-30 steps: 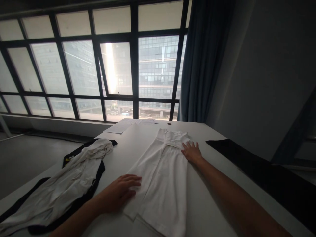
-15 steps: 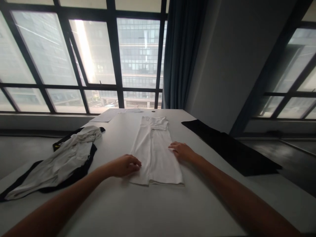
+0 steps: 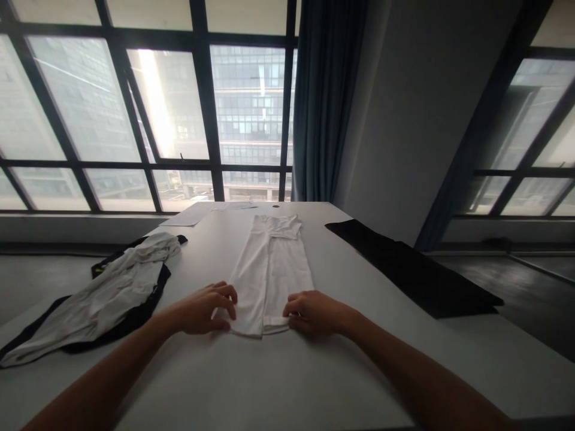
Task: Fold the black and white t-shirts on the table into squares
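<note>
A white garment (image 3: 251, 275), folded lengthwise into a long strip, lies flat on the white table (image 3: 265, 383) with its hem toward me. Its far end has a small folded, wrinkled part. At the near left corner my left hand (image 3: 204, 308) rests with its fingers apart and curved, the fingertips by the cloth's edge. My right hand (image 3: 314, 312) pinches the near right corner of the hem, where the edge is slightly turned up.
On the left of the table lies a rumpled pile of white and black clothing (image 3: 112, 293). A folded black cloth (image 3: 413, 269) stretches along the right side. Sheets of paper (image 3: 186, 216) lie at the far left, before the windows.
My right hand has come down toward me from the garment's right side to its near corner and taken hold of the hem. My left hand has shifted slightly left and its fingers have spread.
</note>
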`<state>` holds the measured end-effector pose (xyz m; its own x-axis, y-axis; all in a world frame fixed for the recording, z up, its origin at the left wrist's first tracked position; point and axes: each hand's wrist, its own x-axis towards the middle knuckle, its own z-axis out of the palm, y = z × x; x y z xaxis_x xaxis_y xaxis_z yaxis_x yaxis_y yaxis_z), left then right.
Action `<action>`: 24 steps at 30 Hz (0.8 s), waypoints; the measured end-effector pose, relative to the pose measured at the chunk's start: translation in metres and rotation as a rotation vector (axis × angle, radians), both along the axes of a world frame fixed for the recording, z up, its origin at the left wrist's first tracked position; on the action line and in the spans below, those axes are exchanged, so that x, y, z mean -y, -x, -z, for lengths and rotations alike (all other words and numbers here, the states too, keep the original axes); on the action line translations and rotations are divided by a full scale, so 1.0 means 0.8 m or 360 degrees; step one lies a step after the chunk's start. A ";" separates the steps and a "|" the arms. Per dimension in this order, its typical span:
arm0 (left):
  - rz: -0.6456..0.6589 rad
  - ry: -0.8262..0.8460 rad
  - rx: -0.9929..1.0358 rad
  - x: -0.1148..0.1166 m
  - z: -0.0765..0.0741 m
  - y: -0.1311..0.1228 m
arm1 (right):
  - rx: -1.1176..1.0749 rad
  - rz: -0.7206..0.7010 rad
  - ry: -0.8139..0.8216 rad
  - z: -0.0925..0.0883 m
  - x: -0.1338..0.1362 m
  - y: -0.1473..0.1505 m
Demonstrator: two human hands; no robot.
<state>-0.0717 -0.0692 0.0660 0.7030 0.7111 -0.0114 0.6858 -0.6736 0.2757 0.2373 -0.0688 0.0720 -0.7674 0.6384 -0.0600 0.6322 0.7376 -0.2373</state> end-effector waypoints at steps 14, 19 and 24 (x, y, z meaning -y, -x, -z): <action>-0.0078 -0.0203 0.0366 0.005 -0.002 -0.013 | -0.0136 0.0006 0.0030 -0.018 0.003 -0.019; 0.0127 0.0227 0.0242 -0.002 -0.002 0.006 | 0.0001 0.0057 0.0445 -0.017 -0.004 -0.022; -0.0158 0.0011 0.0257 -0.031 0.015 0.045 | -0.0145 0.0385 0.0376 -0.012 -0.033 -0.063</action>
<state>-0.1078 -0.0441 0.0542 0.6225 0.7773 0.0908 0.6951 -0.6025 0.3922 0.2880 -0.0423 0.0817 -0.6046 0.7790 -0.1662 0.7503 0.4870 -0.4471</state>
